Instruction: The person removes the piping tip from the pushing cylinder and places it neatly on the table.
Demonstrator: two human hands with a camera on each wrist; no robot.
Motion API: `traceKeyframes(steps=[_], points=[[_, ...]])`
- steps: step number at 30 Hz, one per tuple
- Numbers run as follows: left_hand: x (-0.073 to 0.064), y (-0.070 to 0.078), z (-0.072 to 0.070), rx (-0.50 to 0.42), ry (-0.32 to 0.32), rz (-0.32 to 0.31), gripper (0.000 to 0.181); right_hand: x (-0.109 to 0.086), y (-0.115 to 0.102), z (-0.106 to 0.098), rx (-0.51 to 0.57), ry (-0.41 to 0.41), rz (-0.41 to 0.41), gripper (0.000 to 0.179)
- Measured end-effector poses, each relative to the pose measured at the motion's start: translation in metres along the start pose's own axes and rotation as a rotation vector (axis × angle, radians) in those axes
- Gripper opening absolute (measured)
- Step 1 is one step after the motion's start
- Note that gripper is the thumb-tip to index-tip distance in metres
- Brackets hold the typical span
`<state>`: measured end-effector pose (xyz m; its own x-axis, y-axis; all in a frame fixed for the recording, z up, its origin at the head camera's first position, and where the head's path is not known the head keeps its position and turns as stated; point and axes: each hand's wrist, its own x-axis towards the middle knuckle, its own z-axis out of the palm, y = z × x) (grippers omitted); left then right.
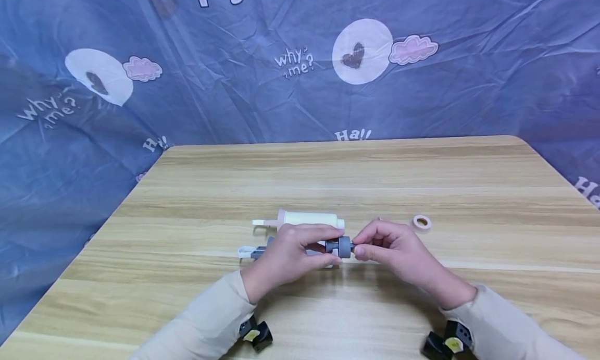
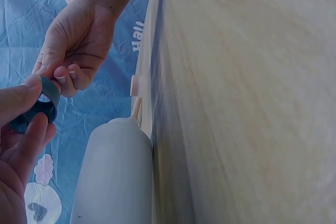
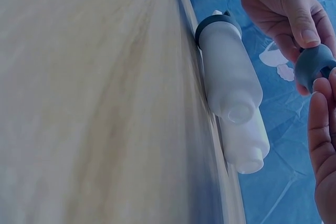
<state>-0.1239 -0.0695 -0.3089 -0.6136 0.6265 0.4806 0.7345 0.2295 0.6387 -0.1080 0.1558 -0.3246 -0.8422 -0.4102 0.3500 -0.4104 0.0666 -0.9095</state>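
Note:
Between my two hands is a small dark grey ringed piece (image 1: 344, 247), hollow with an opening in its side. My left hand (image 1: 300, 250) grips it by the rim with thumb and fingers. From the other side my right hand (image 1: 394, 250) pinches its narrow end between thumb and fingertips. Behind and under the left hand, two white squeeze bottles lie on their sides. One bottle (image 1: 311, 219) has a pink collar and nozzle; the other bottle (image 3: 227, 66) has a dark grey collar and is partly hidden by my left hand in the head view.
A small pinkish tape roll (image 1: 421, 223) lies just beyond my right hand. Everything rests on a wood-grain table (image 1: 197, 193), with a printed blue cloth (image 1: 234, 89) hanging behind it and at its sides.

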Motion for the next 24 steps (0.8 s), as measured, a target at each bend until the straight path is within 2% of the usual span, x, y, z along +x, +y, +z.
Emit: traceKeyframes(steps=[7, 15, 20, 24], points=[[-0.0008, 0.0006, -0.0004, 0.036, 0.022, -0.011, 0.038, 0.0, 0.0002, 0.001, -0.012, 0.02, 0.034, 0.01], [-0.0001, -0.0003, 0.0003, 0.027, 0.042, 0.007, 0.038, -0.0002, -0.0001, 0.0006, -0.046, 0.06, 0.057, 0.01], [0.0002, -0.0004, 0.0008, 0.038, 0.053, 0.021, 0.038, -0.0006, -0.0047, 0.0018, -0.107, 0.12, 0.09, 0.016], [0.0007, -0.0005, 0.0011, 0.056, 0.068, 0.041, 0.038, -0.0005, -0.008, 0.0052, -0.118, 0.115, 0.083, 0.023]])
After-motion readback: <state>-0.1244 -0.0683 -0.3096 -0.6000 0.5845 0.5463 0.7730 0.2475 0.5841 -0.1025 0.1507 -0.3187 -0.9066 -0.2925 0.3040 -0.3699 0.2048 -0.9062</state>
